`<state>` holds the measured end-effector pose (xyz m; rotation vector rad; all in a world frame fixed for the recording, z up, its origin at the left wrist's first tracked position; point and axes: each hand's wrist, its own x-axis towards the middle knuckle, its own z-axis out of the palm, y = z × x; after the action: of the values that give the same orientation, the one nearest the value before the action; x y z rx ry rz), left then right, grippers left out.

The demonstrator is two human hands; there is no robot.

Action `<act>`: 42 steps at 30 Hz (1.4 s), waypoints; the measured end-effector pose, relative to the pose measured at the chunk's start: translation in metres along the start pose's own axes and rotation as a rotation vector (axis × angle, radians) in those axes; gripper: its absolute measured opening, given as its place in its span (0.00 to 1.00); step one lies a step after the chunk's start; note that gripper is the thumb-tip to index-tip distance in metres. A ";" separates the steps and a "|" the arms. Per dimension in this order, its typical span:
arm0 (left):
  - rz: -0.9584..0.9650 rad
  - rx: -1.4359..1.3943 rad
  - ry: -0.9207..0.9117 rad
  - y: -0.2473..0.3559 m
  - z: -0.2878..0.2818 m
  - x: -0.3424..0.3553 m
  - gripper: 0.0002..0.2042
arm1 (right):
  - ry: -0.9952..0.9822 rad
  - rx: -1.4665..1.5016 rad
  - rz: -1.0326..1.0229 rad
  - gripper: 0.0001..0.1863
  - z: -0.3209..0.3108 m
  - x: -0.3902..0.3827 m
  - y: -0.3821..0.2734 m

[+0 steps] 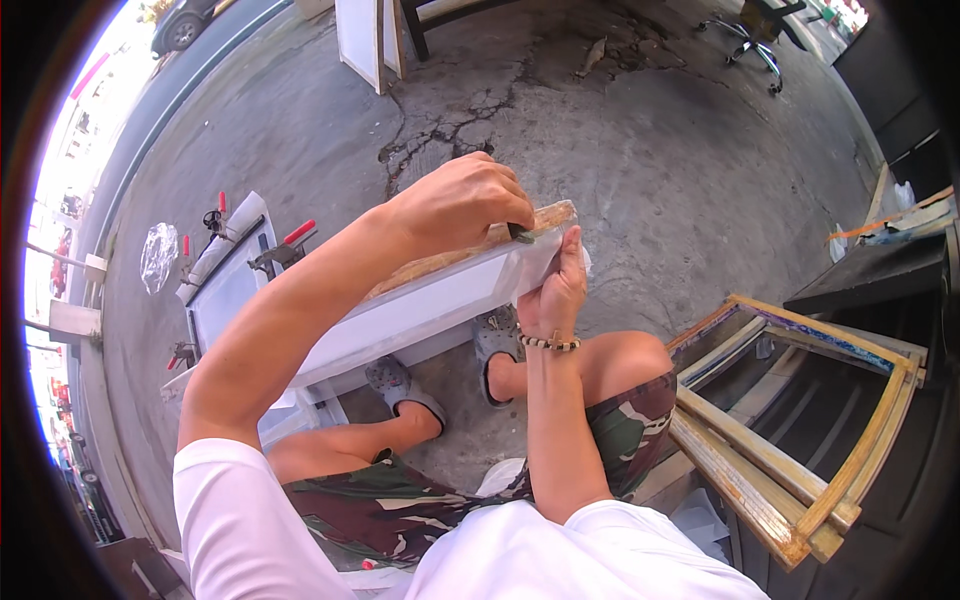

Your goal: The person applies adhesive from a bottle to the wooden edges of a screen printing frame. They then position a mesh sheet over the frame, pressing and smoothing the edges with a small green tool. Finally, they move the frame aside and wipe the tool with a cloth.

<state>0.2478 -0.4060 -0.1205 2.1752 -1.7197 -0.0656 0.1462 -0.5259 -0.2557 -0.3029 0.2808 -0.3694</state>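
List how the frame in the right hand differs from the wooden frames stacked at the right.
The held frame has white sheeting across it; the stacked frames have open middles. The right hand grips the held frame's end, while no hand touches the stacked frames. The stacked frames show blue-purple staining; the held frame shows none. Both show yellowish-brown wood.

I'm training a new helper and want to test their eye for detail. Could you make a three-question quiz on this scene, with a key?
1. Which hand holds a small dark object at the wooden edge of the white panel?
2. True or false: the beaded bracelet is on the right wrist.
3. Fill in: the clamps on the person's left have ____ handles.

Key: 1. The left hand. 2. True. 3. Red.
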 end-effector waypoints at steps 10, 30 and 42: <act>-0.104 -0.025 -0.152 0.013 -0.041 -0.064 0.18 | 0.009 -0.059 -0.008 0.17 0.000 -0.001 0.000; -0.349 -0.033 0.051 0.057 -0.089 -0.190 0.16 | -0.281 -0.262 0.256 0.13 0.028 -0.120 0.100; -0.117 -0.072 0.063 0.003 -0.017 -0.060 0.15 | -0.239 -0.360 0.327 0.15 0.054 -0.129 0.116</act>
<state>0.2340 -0.3449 -0.1148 2.1989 -1.5321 -0.0872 0.0838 -0.3598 -0.2184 -0.6396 0.1565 0.0450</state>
